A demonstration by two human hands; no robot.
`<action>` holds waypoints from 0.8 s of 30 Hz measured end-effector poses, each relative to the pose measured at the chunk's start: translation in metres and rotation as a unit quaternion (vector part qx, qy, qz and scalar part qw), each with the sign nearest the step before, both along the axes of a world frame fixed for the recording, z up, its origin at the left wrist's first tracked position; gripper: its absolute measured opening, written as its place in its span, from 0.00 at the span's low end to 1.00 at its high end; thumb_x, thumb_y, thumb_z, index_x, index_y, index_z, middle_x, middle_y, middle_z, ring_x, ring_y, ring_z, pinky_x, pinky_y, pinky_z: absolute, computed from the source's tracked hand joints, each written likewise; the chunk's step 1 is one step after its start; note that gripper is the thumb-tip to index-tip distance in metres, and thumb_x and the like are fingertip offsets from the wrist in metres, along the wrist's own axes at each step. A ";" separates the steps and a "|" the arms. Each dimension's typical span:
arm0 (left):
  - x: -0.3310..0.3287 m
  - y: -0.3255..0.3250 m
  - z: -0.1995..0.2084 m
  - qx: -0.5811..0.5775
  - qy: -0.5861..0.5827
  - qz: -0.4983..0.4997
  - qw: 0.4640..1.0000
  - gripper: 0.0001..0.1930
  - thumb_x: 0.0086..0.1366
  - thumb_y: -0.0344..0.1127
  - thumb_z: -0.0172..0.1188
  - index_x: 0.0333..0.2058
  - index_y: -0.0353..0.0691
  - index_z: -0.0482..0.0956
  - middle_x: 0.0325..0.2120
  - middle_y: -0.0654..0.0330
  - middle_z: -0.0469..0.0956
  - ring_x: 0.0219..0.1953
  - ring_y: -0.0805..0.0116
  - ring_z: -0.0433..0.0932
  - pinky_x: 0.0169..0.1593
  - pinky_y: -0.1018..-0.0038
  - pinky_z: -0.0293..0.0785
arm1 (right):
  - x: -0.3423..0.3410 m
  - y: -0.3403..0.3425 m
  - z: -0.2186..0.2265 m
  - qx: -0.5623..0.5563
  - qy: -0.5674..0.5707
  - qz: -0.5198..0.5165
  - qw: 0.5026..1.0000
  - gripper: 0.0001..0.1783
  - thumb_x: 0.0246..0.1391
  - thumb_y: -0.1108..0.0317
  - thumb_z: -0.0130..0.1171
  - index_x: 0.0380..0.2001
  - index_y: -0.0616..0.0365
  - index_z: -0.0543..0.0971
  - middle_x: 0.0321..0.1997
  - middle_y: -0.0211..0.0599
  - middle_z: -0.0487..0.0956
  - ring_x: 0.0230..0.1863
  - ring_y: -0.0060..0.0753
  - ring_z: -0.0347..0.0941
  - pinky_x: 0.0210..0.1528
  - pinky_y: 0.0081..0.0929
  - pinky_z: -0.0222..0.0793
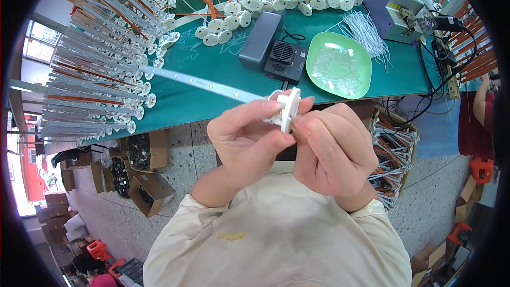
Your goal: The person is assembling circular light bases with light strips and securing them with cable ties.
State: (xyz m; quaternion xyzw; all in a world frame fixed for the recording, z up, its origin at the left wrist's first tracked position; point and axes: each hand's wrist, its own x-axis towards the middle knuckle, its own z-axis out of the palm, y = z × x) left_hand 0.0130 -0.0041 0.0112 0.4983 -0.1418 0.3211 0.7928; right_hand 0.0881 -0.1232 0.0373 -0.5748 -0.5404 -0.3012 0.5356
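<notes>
My left hand [241, 141] grips a white round end cap [289, 109] between thumb and fingers. A thin LED strip [210, 86], pale with small yellowish chips, runs from the cap out to the upper left over the table. The cap is tilted nearly edge-on, so little of its face shows. At the cap's right side, my right hand [337, 151] is closed in a pinch, its fingertips against the cap. Whatever lies between those fingertips is too small or hidden to make out. Past my hands stands a light green plate [361, 82] holding many small clear pieces.
Beside the plate stand a dark grey box [260, 40] and a black device [286, 59]. White wires [366, 34] lie near a machine [396, 13]. Capped strips crowd the green table [183, 101] at left and back. A carton [409, 165] holds more strips. Another person's arm [481, 103] shows at right.
</notes>
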 end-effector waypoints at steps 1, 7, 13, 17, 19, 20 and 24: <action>0.002 -0.002 0.001 -0.039 -0.033 0.004 0.999 0.20 0.58 0.16 0.60 0.51 0.30 0.74 0.46 0.39 0.77 0.49 0.47 0.79 0.55 0.53 0.76 | 0.000 0.002 0.000 -0.001 -0.003 -0.017 1.000 0.20 0.27 0.88 0.61 0.33 0.73 0.78 0.31 0.43 0.76 0.23 0.38 0.72 0.22 0.27 0.69; 0.011 0.030 0.023 0.137 0.074 0.083 0.984 0.14 0.64 0.18 0.54 0.48 0.24 0.75 0.42 0.45 0.81 0.45 0.58 0.82 0.49 0.69 0.78 | 0.011 -0.008 -0.001 -0.016 0.090 -0.012 0.996 0.09 0.48 0.85 0.59 0.36 0.72 0.77 0.31 0.45 0.78 0.24 0.32 0.72 0.25 0.22 0.69; 0.056 0.133 0.032 0.384 0.189 0.214 0.878 0.11 0.67 0.24 0.53 0.47 0.29 0.77 0.36 0.53 0.82 0.39 0.68 0.82 0.42 0.75 0.77 | 0.059 -0.044 -0.025 0.028 0.224 -0.190 0.955 0.07 0.60 0.77 0.57 0.39 0.71 0.78 0.35 0.38 0.80 0.29 0.18 0.73 0.29 0.14 0.67; 0.098 0.194 0.021 0.630 0.203 0.263 0.702 0.11 0.64 0.28 0.56 0.45 0.37 0.79 0.33 0.53 0.82 0.32 0.58 0.81 0.38 0.67 0.76 | 0.084 -0.039 -0.042 -0.007 0.247 -0.227 0.942 0.06 0.59 0.76 0.59 0.36 0.70 0.79 0.34 0.37 0.80 0.31 0.21 0.76 0.31 0.16 0.71; 0.109 0.205 0.019 0.670 0.188 0.273 0.665 0.11 0.63 0.30 0.57 0.45 0.38 0.79 0.32 0.53 0.82 0.32 0.53 0.80 0.38 0.63 0.76 | 0.088 -0.039 -0.042 -0.030 0.221 -0.253 0.941 0.05 0.58 0.76 0.59 0.36 0.69 0.79 0.33 0.36 0.80 0.30 0.20 0.76 0.31 0.17 0.72; 0.115 0.205 0.019 0.699 0.211 0.279 0.623 0.11 0.63 0.32 0.57 0.44 0.38 0.79 0.33 0.52 0.82 0.35 0.51 0.79 0.39 0.62 0.75 | 0.090 -0.039 -0.045 -0.053 0.200 -0.290 0.934 0.05 0.58 0.76 0.59 0.35 0.68 0.80 0.33 0.36 0.81 0.30 0.20 0.75 0.31 0.17 0.72; 0.102 0.189 0.026 0.662 0.173 0.367 0.630 0.12 0.63 0.34 0.58 0.44 0.37 0.78 0.35 0.51 0.82 0.40 0.52 0.78 0.42 0.61 0.75 | 0.106 -0.049 -0.060 -0.068 0.198 -0.358 0.910 0.06 0.59 0.73 0.59 0.34 0.67 0.81 0.31 0.36 0.82 0.29 0.21 0.75 0.28 0.19 0.70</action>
